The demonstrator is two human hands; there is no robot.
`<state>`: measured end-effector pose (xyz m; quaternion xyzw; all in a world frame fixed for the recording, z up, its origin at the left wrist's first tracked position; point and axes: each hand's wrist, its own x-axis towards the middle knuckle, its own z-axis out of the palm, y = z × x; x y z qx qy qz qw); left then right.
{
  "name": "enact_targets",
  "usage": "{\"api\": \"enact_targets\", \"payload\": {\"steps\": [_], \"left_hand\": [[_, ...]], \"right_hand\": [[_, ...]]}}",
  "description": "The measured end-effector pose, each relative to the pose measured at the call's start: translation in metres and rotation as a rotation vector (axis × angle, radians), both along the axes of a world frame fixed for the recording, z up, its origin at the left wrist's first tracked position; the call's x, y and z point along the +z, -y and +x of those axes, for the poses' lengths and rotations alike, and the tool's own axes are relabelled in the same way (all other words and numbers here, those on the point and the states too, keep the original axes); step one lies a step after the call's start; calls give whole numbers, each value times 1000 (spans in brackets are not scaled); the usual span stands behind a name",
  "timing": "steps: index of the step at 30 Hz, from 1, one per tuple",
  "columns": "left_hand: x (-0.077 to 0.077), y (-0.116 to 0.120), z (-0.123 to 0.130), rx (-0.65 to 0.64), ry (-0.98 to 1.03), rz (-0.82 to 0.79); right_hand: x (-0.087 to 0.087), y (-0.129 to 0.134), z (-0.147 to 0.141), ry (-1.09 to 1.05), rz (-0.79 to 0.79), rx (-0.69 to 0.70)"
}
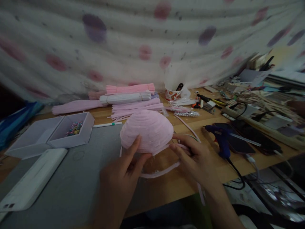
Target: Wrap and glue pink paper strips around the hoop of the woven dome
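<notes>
A pale pink, ridged dome shaped like a shell [147,128], built up in rows of fuzzy stems, is held above the table's front part. My left hand [126,168] grips its lower left edge, thumb beneath and index finger on the front. At the dome's right edge my right hand [193,156] is closed, pinching a pink fuzzy stem [162,173]. This stem loops below the dome, and a pink end hangs under my right wrist. Whether the right fingertips also touch the dome is hard to tell.
Bundles of pink and white pipe cleaners [128,97] lie at the back. A divided white box [83,136] with colourful pins and a white power bank [33,181] are left. A blue glue gun [221,140], phones [238,140] and cables lie right; a paper cup [172,93] stands behind.
</notes>
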<state>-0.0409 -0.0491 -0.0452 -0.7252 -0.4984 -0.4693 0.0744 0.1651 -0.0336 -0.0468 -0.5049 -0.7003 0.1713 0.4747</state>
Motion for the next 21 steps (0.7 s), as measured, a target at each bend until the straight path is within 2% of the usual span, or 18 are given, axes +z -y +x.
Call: {"api": "enact_targets", "payload": {"steps": [8,21], "left_hand": [[2,-2,2,18,10,17],[1,-1,2,42,18,-15]], "right_hand": [[6,0,-2,-6,39,3],[9,-1,-2,-40,13,19]]}}
